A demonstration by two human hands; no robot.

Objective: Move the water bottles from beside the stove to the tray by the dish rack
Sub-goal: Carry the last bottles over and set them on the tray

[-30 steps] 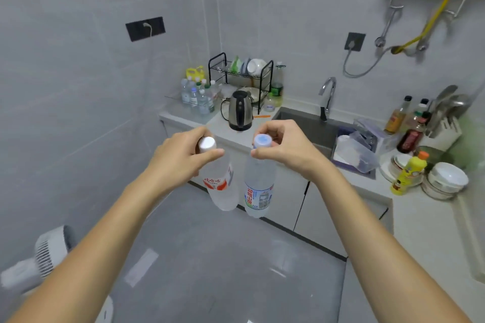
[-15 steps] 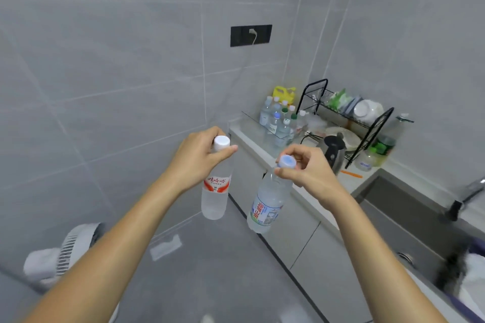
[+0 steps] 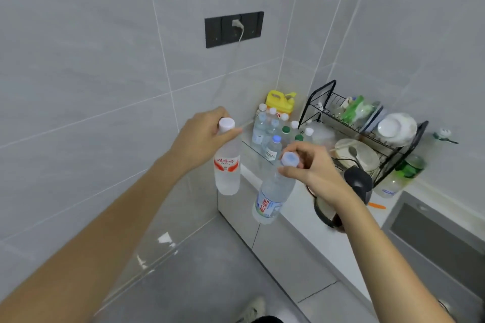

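My left hand [image 3: 200, 139] grips the neck of a clear water bottle with a white cap and red label [image 3: 227, 165], which hangs upright in the air. My right hand [image 3: 312, 168] pinches the neck of a second bottle with a pale blue cap and blue label [image 3: 273, 193], tilted a little. Both bottles hang just short of the counter's left end. On that end a clear tray [image 3: 258, 151] holds several capped water bottles [image 3: 273, 134], next to the black dish rack [image 3: 367, 123].
A yellow jug [image 3: 279, 101] stands behind the tray against the wall. A black kettle [image 3: 354, 186] sits on the counter under my right wrist. The sink [image 3: 441, 233] lies at the right. A green bottle [image 3: 409, 168] stands beside the rack. Grey floor lies below.
The view has turned left and closed in on the counter's corner. Both hands, each holding its bottle, have come nearer to the tray and the dish rack.
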